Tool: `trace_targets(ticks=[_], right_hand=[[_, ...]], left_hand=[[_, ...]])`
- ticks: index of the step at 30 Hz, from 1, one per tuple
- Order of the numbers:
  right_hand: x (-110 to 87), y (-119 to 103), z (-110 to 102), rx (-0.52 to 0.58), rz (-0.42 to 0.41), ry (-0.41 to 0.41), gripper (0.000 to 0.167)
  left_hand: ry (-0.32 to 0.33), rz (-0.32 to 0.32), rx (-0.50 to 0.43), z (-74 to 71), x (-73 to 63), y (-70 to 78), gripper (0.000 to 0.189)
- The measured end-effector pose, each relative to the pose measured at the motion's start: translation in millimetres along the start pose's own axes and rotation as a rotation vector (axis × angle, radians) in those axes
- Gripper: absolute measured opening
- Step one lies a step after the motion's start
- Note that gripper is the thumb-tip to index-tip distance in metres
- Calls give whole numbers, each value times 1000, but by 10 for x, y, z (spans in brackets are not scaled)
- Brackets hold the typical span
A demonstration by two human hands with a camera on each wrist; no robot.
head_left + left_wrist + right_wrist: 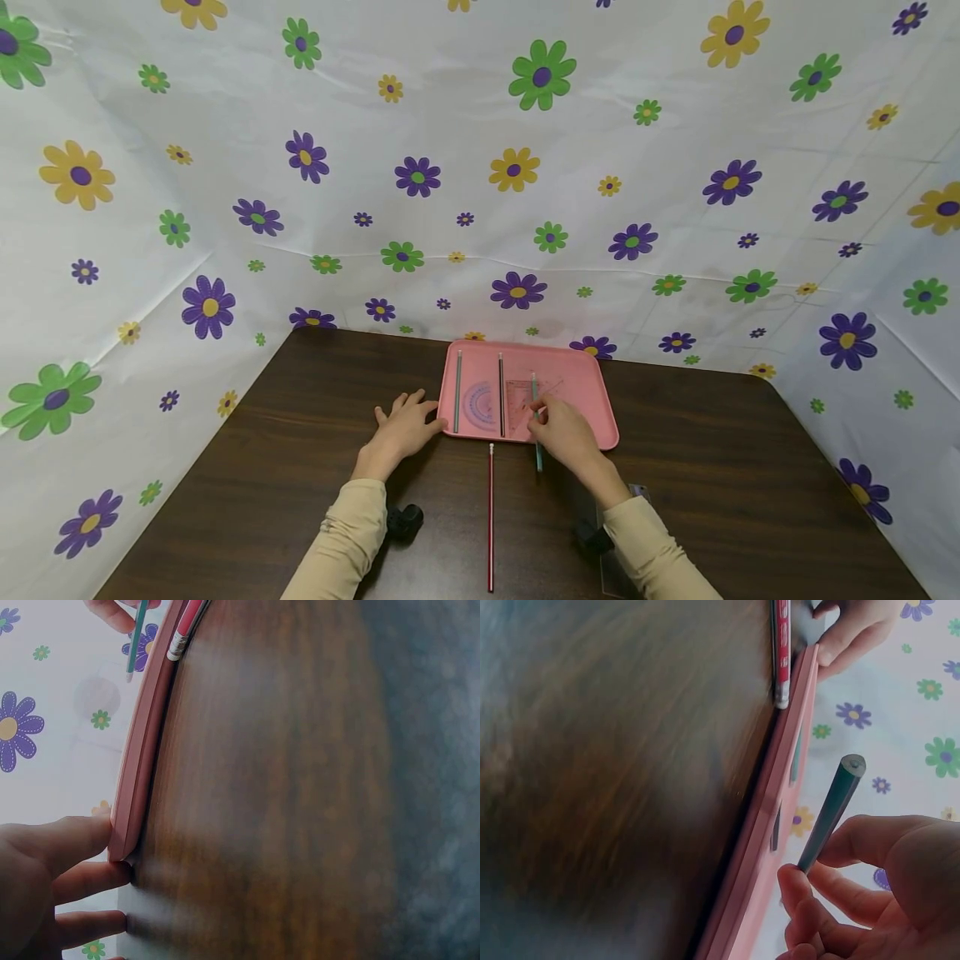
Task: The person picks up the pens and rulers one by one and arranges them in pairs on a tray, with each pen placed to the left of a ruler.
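A pink tray [581, 383] lies on the dark wooden table. My right hand [566, 433] pinches a green pencil [831, 814] between thumb and fingertips above the tray's right half. That pencil's lower end reaches past the tray's near edge. My left hand [405, 429] rests at the tray's near left corner, thumb [82, 836] against the rim and the other fingers spread. Inside the tray lie another green pencil [457, 392], a dark pencil [502, 392], a clear protractor [478, 406] and a clear set square [517, 400], partly behind the right hand.
A red pencil [491, 517] lies on the table in front of the tray, its eraser end towards it. A flat dark object [615, 575] lies partly under the right forearm. A flower-patterned sheet [465, 125] stands behind and beside the table [300, 467].
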State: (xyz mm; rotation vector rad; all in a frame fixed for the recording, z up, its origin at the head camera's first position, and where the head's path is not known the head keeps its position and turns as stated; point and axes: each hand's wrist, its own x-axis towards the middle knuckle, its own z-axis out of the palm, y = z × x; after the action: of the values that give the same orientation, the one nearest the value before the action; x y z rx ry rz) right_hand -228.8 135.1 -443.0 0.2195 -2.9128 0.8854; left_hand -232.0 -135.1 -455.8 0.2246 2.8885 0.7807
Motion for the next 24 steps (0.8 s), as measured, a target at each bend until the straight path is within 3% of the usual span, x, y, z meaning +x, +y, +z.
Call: trace_targets(ticks=[12,24], right_hand=[[136,180,-48,14,35,11,29],[274,323,-44,-42,62,30,29]], left_hand=[[6,2,-7,24,13,-9,52],[6,9,-2,14,17,-26,52]])
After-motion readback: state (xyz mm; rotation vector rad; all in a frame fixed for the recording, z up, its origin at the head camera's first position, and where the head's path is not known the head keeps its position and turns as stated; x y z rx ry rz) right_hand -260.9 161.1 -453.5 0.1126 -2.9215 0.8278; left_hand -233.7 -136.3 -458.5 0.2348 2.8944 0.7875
